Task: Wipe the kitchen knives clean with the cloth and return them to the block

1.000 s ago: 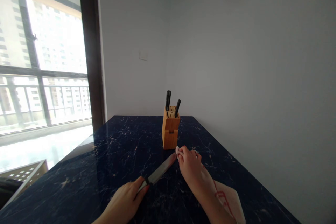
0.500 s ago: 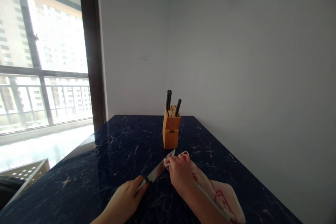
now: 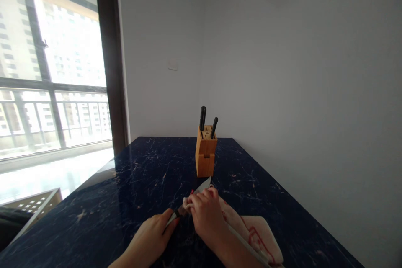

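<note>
My left hand (image 3: 153,233) is closed round the handle of a kitchen knife (image 3: 204,185), whose blade points up and to the right. Over the middle of the blade, my right hand (image 3: 205,213) pinches a bunched end of a white cloth with red markings (image 3: 256,234). The cloth folds over the blade near the handle, and the tip shows beyond my fingers. The rest of the cloth trails to the right, partly beneath my right forearm. Just past the tip stands a wooden knife block (image 3: 206,157) with two black-handled knives in it.
The dark blue marbled table (image 3: 147,176) stretches ahead to the wall corner. A wall (image 3: 314,92) runs along its right side. At the lower left sits a chair with a perforated pale frame (image 3: 37,207), near a large window (image 3: 75,50).
My right hand has slid the cloth down the blade toward the handle, moving left and nearer, so more of the tip is bare. My left hand has hardly moved.
</note>
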A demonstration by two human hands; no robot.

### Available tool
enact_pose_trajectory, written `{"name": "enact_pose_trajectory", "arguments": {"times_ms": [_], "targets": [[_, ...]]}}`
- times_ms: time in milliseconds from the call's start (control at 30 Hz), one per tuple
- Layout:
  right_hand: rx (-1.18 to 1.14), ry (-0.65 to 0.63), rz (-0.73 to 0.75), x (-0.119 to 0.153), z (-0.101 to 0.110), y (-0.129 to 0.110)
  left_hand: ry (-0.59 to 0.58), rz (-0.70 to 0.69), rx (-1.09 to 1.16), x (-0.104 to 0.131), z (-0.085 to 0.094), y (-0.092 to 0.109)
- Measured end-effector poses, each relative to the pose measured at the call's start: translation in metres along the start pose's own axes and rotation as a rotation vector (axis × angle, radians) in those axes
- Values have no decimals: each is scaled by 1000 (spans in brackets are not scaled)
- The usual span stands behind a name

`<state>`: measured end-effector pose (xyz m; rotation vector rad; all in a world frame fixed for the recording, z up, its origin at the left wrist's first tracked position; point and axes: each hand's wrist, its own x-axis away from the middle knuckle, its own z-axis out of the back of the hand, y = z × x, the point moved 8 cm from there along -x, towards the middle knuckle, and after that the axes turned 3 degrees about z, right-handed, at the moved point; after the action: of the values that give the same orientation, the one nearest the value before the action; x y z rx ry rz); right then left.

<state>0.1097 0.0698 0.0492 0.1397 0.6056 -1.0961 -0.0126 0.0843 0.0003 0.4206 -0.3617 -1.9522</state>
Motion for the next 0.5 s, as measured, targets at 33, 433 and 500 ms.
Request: {"name": "enact_pose_trajectory", "arguments": {"times_ms": [33, 433, 500], "targets": [[19, 14, -34, -1, 1, 6, -4, 2, -7, 0, 0, 0], [103, 118, -164, -1, 13, 35, 22, -2, -71, 3, -1, -4], [46, 99, -127, -1, 10, 24, 25, -2, -70, 2, -1, -4]]}}
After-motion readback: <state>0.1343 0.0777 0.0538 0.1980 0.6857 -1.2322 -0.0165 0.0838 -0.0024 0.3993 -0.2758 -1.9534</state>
